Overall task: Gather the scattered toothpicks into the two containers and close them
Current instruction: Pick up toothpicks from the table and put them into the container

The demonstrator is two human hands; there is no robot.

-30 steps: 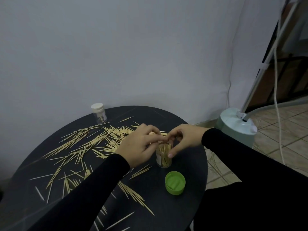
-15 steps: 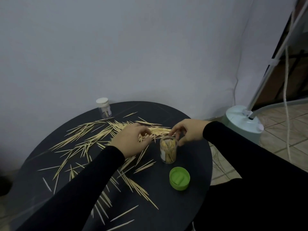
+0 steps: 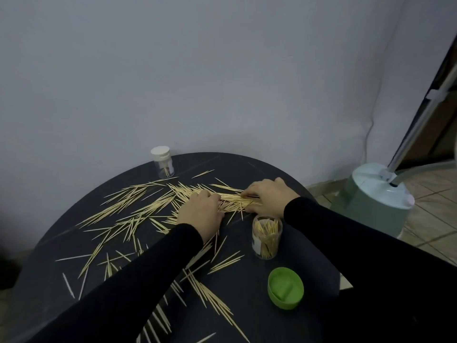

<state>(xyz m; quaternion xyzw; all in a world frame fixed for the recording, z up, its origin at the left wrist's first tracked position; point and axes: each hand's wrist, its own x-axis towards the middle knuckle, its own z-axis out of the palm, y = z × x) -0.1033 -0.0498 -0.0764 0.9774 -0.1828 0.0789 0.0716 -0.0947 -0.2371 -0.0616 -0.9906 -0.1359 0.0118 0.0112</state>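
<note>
Two hands work the thickest heap of toothpicks [image 3: 153, 206] at mid-frame: our left hand [image 3: 201, 212] lies knuckles-up with fingers curled onto the sticks, our right hand [image 3: 268, 196] curls round the heap's right end; whether either has actually pinched a bundle we cannot tell. Right of centre, the open jar [image 3: 266, 237] stands just below the right wrist, part-filled, its green lid [image 3: 285, 288] lying inside-up further down. At upper left the capped jar [image 3: 162, 161] stands near the table [image 3: 37, 280] rim, almost empty.

We judge the main risk is the right sleeve [image 3: 333, 226]: drawing that arm back could clip the open jar and tip it. A raking sweep could also push sticks off the near rim, where several already lie close to it. Bare table shows at the top of the round and around the lid, so we have room there to lift a bundle toward the jar
</note>
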